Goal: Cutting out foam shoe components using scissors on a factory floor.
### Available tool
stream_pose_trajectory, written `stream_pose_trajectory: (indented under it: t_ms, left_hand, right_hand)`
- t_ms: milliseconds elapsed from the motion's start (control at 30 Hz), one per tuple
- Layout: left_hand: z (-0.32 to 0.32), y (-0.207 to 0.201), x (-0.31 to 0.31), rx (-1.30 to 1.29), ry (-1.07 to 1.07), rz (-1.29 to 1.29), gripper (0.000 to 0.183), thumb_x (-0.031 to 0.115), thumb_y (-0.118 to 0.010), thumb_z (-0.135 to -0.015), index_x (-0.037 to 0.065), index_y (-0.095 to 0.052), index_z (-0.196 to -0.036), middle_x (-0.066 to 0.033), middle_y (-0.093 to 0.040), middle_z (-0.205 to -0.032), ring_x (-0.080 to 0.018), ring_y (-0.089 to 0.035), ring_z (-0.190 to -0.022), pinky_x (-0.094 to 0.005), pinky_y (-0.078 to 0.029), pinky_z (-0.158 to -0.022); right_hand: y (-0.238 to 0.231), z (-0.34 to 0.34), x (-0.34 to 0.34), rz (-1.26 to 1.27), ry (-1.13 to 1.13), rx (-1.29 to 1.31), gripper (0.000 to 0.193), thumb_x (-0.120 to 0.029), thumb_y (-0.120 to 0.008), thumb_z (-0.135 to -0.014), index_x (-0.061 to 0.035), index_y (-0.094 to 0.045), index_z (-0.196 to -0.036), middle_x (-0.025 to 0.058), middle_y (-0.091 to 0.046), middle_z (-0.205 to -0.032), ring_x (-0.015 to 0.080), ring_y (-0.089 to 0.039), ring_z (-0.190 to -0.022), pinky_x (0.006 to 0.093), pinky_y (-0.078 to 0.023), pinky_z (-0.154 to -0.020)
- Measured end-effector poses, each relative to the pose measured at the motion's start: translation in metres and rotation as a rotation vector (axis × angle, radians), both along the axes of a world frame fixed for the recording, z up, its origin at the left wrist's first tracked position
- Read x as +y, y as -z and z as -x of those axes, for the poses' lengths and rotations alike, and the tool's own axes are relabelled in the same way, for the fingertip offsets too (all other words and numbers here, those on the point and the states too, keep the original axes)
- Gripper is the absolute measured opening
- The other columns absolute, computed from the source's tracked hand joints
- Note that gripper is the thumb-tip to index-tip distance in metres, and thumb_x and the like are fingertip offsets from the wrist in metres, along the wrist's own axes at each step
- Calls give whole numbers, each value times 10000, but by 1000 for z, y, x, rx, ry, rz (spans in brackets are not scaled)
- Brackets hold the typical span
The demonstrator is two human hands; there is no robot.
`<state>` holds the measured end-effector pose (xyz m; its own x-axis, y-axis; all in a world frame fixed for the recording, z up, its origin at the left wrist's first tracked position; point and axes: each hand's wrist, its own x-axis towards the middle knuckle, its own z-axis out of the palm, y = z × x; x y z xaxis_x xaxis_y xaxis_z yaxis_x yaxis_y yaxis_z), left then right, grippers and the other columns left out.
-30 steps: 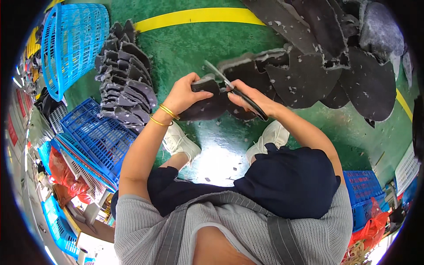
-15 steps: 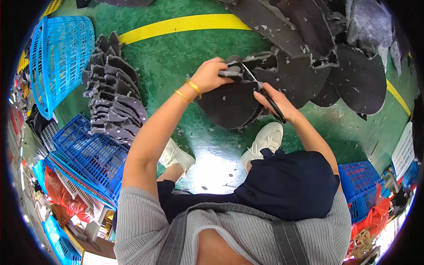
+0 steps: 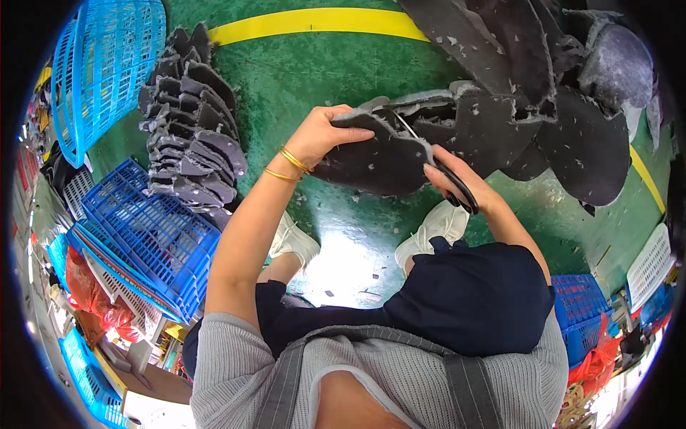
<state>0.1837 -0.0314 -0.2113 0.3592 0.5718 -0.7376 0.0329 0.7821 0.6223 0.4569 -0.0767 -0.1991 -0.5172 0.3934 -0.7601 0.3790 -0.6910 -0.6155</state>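
Observation:
My left hand (image 3: 325,137) pinches the edge of a dark grey padded sheet piece (image 3: 375,166), thumb on top and fingers beneath. Black-handled scissors (image 3: 457,184) are gripped in my right hand (image 3: 461,175). Their blades point up and left, partly hidden behind the held piece, beside a larger dark sheet (image 3: 493,129) with cut-out gaps and fuzzy pale edges. Whether the blades are in the material, I cannot tell. More rounded lobes of dark sheet (image 3: 589,150) lie to the right.
Cut dark pieces stand in a fanned stack (image 3: 193,129) on the left. Beyond it is a light blue basket (image 3: 114,64), and blue crates (image 3: 153,239) are nearer me. Another blue crate (image 3: 582,307) sits at the right. Lint is scattered over the green floor (image 3: 286,79), crossed by a yellow line (image 3: 314,19).
My left hand has shifted slightly left and down, lifting and turning the dark piece so more of its flat face shows. My right hand with the scissors has moved slightly right and down.

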Motion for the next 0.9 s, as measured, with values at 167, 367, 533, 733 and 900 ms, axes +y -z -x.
stream_pose_trajectory:
  t_ms: [167, 367, 533, 733, 900]
  left_hand:
    - [-4, -2, 1, -71, -56, 78, 189, 29, -734, -743, -6, -647, -907, -35, -660, -861, -94, -609, -751, -231, -496, -688]
    - [-7, -1, -7, -93, -90, 103, 221, 31, -725, -755, -8, -643, -956, -48, -665, -896, -108, -621, -770, -239, -510, -704]
    - [-16, -5, -17, -120, -248, 115, 258, 33, -715, -767, -12, -636, -1008, -69, -668, -918, -128, -634, -779, -260, -530, -708]
    - [-25, -9, -28, -159, -382, 203, 235, 31, -705, -778, -11, -637, -999, -86, -672, -917, -152, -649, -776, -284, -545, -683]
    - [-25, -15, -28, -174, -436, 247, 220, 42, -704, -785, -6, -637, -989, -80, -670, -922, -149, -647, -776, -284, -543, -691]
  right_hand:
    - [2, -4, -9, -246, 7, -45, 484, -420, -602, -858, -61, -491, -1163, 45, -541, -742, 126, -508, -635, 278, -421, -603]
    - [2, 4, 1, -279, 20, -108, 474, -388, -652, -827, -41, -517, -1120, 41, -552, -674, 126, -536, -630, 282, -433, -599]
    - [4, 8, -1, 14, 256, 81, 443, -456, -575, -864, -87, -547, -1107, -41, -430, -617, 55, -411, -515, 228, -332, -475]
    - [10, -4, 2, -362, 67, -51, 509, -431, -656, -804, -83, -545, -1159, 43, -573, -738, 152, -534, -590, 282, -429, -561]
    - [-11, -9, 32, -506, -210, -190, 488, -235, -735, -759, -16, -549, -1154, 50, -595, -800, 101, -510, -684, 264, -451, -656]
